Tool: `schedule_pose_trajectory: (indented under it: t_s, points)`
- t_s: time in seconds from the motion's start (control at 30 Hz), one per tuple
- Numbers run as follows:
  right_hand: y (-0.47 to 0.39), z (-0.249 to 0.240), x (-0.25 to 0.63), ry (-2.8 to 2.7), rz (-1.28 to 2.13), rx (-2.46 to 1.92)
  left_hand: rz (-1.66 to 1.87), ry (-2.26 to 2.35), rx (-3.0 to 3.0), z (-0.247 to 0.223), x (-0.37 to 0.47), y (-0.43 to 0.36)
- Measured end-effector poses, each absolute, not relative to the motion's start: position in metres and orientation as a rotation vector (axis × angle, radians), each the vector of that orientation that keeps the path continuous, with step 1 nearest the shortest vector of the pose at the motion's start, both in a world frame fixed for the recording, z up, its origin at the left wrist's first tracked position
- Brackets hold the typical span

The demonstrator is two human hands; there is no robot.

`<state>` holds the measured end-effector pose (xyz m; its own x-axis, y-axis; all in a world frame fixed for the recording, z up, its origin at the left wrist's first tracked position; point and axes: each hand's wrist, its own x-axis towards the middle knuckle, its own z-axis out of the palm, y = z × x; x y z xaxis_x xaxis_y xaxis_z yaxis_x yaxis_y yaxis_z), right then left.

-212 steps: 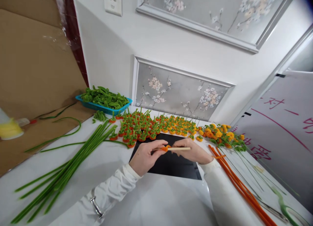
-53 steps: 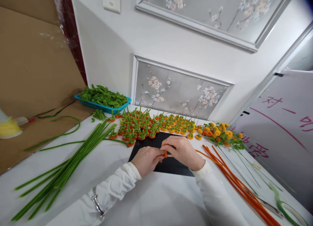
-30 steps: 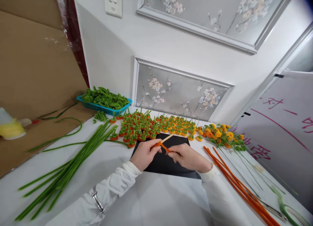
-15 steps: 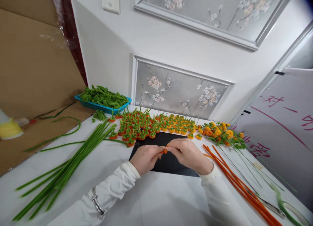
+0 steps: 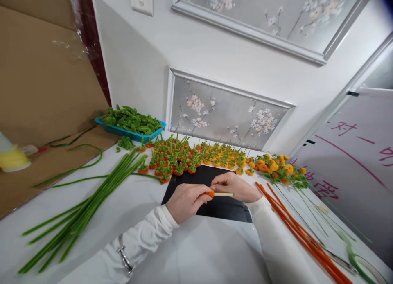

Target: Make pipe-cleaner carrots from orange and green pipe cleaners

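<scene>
My left hand point(image 5: 188, 201) is closed, its thumb and forefinger pinching a small orange pipe-cleaner coil point(image 5: 211, 193). A short pale stick point(image 5: 224, 194) juts out of the coil to the right, in front of my right hand point(image 5: 236, 186). The fingertips of my right hand are pinched together right at the coil; whatever sits between them is too small to make out. Both hands are above a black mat point(image 5: 211, 210). Just behind them stand rows of small orange chenille pieces with green tops point(image 5: 179, 169) and yellow ones point(image 5: 231, 165).
Green pipe cleaners point(image 5: 82, 206) lie at left, orange ones point(image 5: 294, 222) at right. A blue tray point(image 5: 135, 135) of green chenille pieces stands at the back left. Finished-looking yellow-orange sprigs point(image 5: 276, 167), thin wires, tweezers point(image 5: 340, 262) and green tape point(image 5: 365, 267) are at right.
The pale stick has come into sight between my hands. My right hand has turned, its fingers lifted slightly, while my left hand keeps pinching the orange piece.
</scene>
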<state>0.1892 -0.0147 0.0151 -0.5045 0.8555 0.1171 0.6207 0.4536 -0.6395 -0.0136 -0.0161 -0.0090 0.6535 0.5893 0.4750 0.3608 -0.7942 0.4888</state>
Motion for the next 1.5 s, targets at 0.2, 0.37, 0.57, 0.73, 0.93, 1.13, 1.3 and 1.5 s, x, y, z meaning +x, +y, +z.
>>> schedule_pose_trajectory:
  t_s: [0.2,0.37,0.57,0.73,0.93,1.13,1.3,1.5]
  points:
    - [-0.03,0.024,0.184,-2.264,0.681,-1.223,1.002,0.858,2.257,-0.006,-0.015,-0.014]
    - [-0.043,0.032,0.18,-2.335,0.548,-1.263,1.086,0.907,2.221,-0.009,-0.017,-0.008]
    - [-0.053,0.037,0.173,-2.398,0.282,-1.231,1.058,0.94,2.347,-0.011,-0.016,-0.007]
    - [-0.053,0.037,0.167,-2.351,0.07,-1.23,0.982,0.916,2.532,-0.01,-0.017,-0.007]
    - [-0.049,0.039,0.169,-2.2,-0.017,-1.249,0.947,0.876,2.659,-0.013,-0.018,-0.007]
    - [-0.04,0.039,0.175,-2.177,0.205,-1.228,0.921,0.782,2.689,-0.015,-0.016,-0.009]
    - [-0.033,0.035,0.177,-2.157,0.306,-1.274,0.929,0.708,2.69,-0.017,-0.015,-0.01]
    - [-0.026,0.029,0.179,-2.142,0.412,-1.326,0.998,0.684,2.612,-0.017,-0.014,-0.011]
